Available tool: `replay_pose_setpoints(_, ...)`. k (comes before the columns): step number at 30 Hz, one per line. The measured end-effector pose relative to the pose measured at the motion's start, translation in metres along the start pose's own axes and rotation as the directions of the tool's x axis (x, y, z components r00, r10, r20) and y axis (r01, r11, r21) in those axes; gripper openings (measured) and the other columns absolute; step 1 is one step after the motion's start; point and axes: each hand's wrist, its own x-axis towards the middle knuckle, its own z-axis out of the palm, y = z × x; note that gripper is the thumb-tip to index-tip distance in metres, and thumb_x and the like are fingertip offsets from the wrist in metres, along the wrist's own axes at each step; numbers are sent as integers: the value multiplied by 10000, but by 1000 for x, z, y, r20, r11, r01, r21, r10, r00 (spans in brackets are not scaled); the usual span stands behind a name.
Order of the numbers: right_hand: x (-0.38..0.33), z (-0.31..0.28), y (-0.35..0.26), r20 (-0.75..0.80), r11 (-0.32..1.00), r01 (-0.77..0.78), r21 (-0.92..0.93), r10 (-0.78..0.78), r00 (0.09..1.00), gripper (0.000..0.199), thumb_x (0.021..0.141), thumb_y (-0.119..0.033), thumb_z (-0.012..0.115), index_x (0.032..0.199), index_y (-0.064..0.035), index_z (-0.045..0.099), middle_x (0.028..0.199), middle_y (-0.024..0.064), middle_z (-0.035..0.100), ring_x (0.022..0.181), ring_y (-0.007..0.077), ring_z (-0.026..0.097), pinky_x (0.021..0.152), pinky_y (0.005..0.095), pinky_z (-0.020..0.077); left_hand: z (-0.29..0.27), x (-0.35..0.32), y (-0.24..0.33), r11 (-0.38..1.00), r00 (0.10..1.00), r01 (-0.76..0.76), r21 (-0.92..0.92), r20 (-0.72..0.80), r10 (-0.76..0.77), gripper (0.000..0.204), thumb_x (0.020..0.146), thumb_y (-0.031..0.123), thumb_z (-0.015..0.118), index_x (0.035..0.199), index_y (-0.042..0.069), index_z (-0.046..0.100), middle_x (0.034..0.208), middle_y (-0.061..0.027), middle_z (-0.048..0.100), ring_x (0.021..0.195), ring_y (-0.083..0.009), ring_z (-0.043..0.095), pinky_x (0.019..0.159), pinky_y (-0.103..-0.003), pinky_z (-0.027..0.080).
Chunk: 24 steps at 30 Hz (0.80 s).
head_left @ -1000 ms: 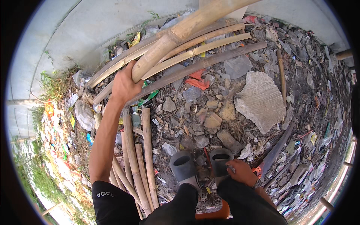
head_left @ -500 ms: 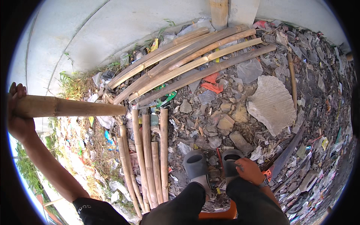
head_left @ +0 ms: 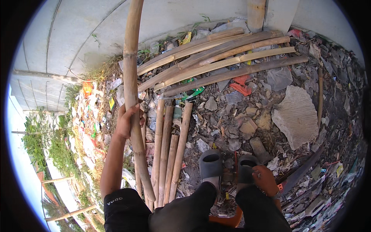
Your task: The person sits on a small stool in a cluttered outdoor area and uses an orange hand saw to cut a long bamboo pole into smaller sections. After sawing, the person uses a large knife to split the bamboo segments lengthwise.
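Observation:
A long bamboo pole point(head_left: 131, 69) rises past the top edge, and my left hand point(head_left: 129, 120) is wrapped round it near its lower part. Its lower end hangs over several shorter bamboo pieces point(head_left: 165, 154) lying side by side on the ground. My right hand point(head_left: 266, 180) is curled closed beside my right grey slipper point(head_left: 245, 170); whatever its fingers hold, if anything, is hidden. Close to that wrist is the orange handle point(head_left: 280, 187) of a saw-like tool, whose dark blade point(head_left: 301, 170) slants away to the right.
Several longer bamboo poles point(head_left: 232, 62) lie in a row along the pale wall point(head_left: 170, 17). A broken concrete slab point(head_left: 296, 118) rests at the right. Rubble and plastic litter point(head_left: 332, 116) cover the ground. An orange object point(head_left: 228, 221) shows beneath my legs. Green plants point(head_left: 58, 147) grow at the left.
The pole has swung from pointing left to standing roughly upright in the picture, and my left hand has come in toward the middle. My right hand stays by the slipper. The view has shifted left.

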Motion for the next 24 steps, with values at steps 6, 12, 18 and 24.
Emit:
replay_pose_setpoints(6,-13,-11,15,18,995,-86,-52,87,996,236,889,-122,696,1111,-46,677,1052,177,694,965,389,684,844,470,548,-27,-91,-208,776,979,190,601,-172,-106,491,924,327,772,1201,-50,623,882,-178,725,714,-293,712,636,-428,563)
replay_pose_setpoints(12,-11,-21,16,-36,994,-71,-78,69,997,255,889,-91,688,1135,-25,675,1035,179,699,912,368,709,811,454,550,-89,-209,-285,427,950,278,861,-312,11,644,905,405,775,1339,-20,560,944,-324,725,881,-494,721,744,-539,570)
replay_pose_setpoints(18,5,-5,-5,6,998,-60,-29,60,998,254,905,-112,694,1148,-40,675,1066,175,699,921,344,717,824,446,555,-144,-265,-361,71,879,351,934,-355,320,732,941,349,739,1495,4,406,1260,-330,601,1110,-497,615,921,-548,511)
replay_pose_setpoints(24,2,18,-5,72,999,-32,-31,34,997,249,914,-122,708,1150,-47,679,1088,159,707,925,322,725,820,431,563,-57,-163,-344,519,991,8,855,-76,109,437,973,117,635,1388,9,553,1270,-277,591,1125,-463,601,969,-516,492)
